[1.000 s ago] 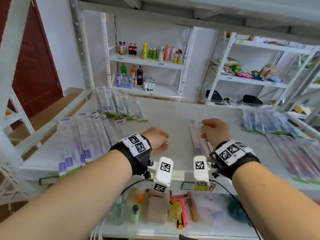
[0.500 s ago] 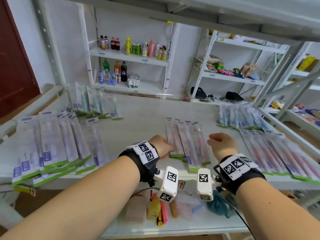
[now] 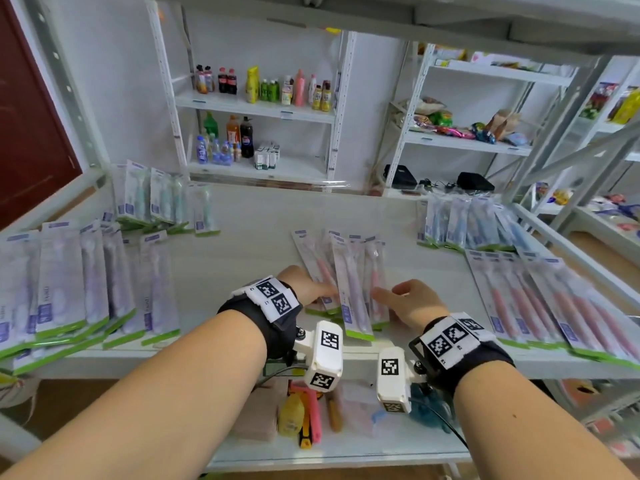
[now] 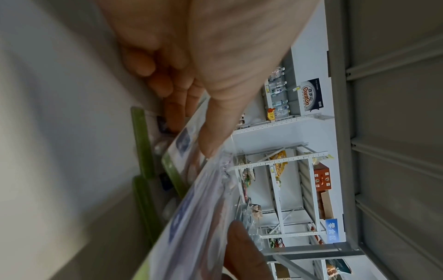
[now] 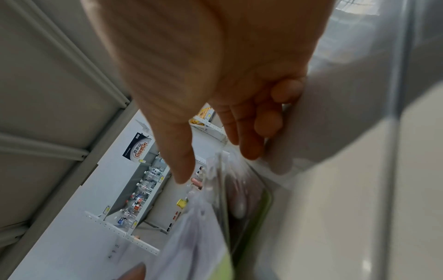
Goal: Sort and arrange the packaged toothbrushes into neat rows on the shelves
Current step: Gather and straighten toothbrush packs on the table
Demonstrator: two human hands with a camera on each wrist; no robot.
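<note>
Several pink toothbrush packs (image 3: 349, 282) lie fanned in a small stack at the middle of the white shelf (image 3: 249, 237). My left hand (image 3: 313, 289) is at the stack's left side. In the left wrist view its thumb (image 4: 213, 132) lies on a tilted pack (image 4: 191, 217), with the fingers curled beneath its edge. My right hand (image 3: 403, 299) is at the stack's right side with relaxed fingers. Its thumb (image 5: 182, 166) reaches toward the pack's clear blister (image 5: 199, 236); whether it touches is unclear.
Purple packs (image 3: 86, 282) fill the shelf's left, green-brush packs (image 3: 156, 202) the back left, blue ones (image 3: 460, 223) the back right, and a pink row (image 3: 540, 299) the right. A lower shelf (image 3: 398, 445) holds assorted goods. Grey uprights (image 3: 554, 133) stand at the right.
Both hands have gone from loose fists near the shelf's front edge to the centre stack. The left hand has taken hold of a pack, and the right hand's fingers have uncurled.
</note>
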